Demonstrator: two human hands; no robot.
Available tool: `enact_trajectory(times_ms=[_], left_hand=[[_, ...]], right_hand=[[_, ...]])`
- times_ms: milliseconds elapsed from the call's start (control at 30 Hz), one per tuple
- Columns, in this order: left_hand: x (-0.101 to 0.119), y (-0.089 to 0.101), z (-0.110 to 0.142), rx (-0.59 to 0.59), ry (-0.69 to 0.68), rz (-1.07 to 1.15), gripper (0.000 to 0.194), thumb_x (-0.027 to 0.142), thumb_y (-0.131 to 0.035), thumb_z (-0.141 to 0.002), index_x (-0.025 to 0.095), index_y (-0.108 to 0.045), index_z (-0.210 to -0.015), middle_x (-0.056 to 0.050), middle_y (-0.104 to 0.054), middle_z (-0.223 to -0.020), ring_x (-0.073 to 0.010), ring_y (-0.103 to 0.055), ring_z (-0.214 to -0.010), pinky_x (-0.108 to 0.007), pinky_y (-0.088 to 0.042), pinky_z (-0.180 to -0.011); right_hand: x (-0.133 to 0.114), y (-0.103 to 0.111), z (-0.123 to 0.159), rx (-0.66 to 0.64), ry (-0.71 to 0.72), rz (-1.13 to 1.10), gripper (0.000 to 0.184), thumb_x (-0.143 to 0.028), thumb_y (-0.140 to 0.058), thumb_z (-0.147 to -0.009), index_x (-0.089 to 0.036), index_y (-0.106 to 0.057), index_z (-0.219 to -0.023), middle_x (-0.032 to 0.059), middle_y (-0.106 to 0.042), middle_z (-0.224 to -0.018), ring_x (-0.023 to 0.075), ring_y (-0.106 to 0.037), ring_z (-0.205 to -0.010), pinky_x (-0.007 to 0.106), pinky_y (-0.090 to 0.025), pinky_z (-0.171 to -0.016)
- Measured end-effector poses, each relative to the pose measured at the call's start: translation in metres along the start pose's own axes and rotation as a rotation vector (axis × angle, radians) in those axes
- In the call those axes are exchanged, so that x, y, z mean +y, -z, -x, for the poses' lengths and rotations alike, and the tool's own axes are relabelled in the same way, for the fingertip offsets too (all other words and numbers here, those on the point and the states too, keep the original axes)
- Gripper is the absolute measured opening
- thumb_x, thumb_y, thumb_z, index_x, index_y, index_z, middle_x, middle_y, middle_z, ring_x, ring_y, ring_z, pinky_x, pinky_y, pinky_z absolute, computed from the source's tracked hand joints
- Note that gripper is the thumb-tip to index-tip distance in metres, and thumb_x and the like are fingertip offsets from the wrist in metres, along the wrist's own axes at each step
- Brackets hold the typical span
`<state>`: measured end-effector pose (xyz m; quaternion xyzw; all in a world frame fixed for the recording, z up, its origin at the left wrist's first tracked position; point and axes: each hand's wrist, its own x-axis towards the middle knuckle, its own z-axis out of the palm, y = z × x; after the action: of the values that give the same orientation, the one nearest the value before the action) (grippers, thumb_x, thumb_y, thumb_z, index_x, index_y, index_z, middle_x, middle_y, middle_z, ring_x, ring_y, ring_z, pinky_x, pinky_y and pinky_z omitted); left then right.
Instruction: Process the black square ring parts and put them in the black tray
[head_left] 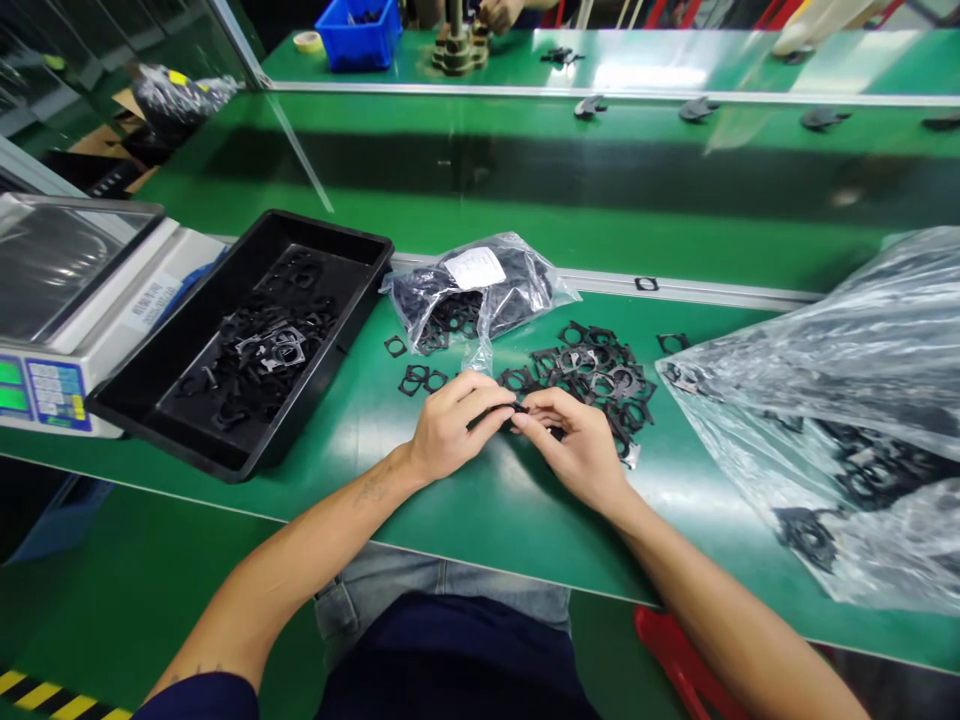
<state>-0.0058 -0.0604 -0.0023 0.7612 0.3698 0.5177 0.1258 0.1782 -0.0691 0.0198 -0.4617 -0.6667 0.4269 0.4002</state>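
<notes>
My left hand (pixel 459 425) and my right hand (pixel 574 445) meet over the green bench, thumbs and fingers closed on a small black plastic part (pixel 504 408). The fingers cover most of that part, so its full shape is hidden. Just beyond my right hand spreads a loose pile of flat black ring-shaped parts (pixel 600 375). A few similar black rings (pixel 421 378) lie beyond my left hand. Behind them sits a clear plastic bag (pixel 517 290) of black parts with a white label.
To the left, a black tray (pixel 247 465) holds jumbled black parts beside a digital scale (pixel 60 330). A large clear bag (pixel 847 380) of black parts covers the right side. Across a metal rail are a blue bin (pixel 360 42) and another person's hand (pixel 501 14).
</notes>
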Motion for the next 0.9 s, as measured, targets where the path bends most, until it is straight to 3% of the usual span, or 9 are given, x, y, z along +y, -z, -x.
enact_trajectory(times_ms=[200,333,900], left_hand=[[0.0009,0.0028,-0.0041,0.069,0.062,-0.009,0.014,0.031,-0.068,-0.092,0.018,-0.063,-0.094,-0.004,-0.067,-0.087,-0.0166,-0.063,-0.085,-0.031,-0.054,-0.080],[0.0010,0.0027,-0.0050,0.063,0.058,0.033,0.011,0.025,-0.066,-0.093,0.019,-0.061,-0.085,-0.003,-0.065,-0.082,-0.0163,-0.063,-0.086,-0.031,-0.053,-0.080],[0.0019,0.0039,-0.0044,0.045,0.102,0.065,0.012,0.026,-0.061,-0.096,0.019,-0.061,-0.087,-0.004,-0.066,-0.084,-0.0157,-0.063,-0.086,-0.031,-0.053,-0.081]], right_hand=[[0.0008,0.0014,0.0010,0.050,0.044,0.016,0.027,-0.050,-0.066,-0.092,-0.023,-0.065,-0.091,0.0037,-0.071,-0.086,0.0195,-0.072,-0.074,0.033,-0.063,-0.075],[0.0002,0.0015,0.0006,0.063,0.068,0.027,0.024,-0.047,-0.067,-0.093,-0.023,-0.066,-0.091,0.0037,-0.071,-0.086,0.0194,-0.072,-0.074,0.033,-0.063,-0.074],[0.0001,0.0047,0.0003,0.036,0.166,0.190,0.016,-0.037,-0.064,-0.096,-0.022,-0.067,-0.092,0.0057,-0.073,-0.085,0.0198,-0.069,-0.074,0.033,-0.059,-0.073]])
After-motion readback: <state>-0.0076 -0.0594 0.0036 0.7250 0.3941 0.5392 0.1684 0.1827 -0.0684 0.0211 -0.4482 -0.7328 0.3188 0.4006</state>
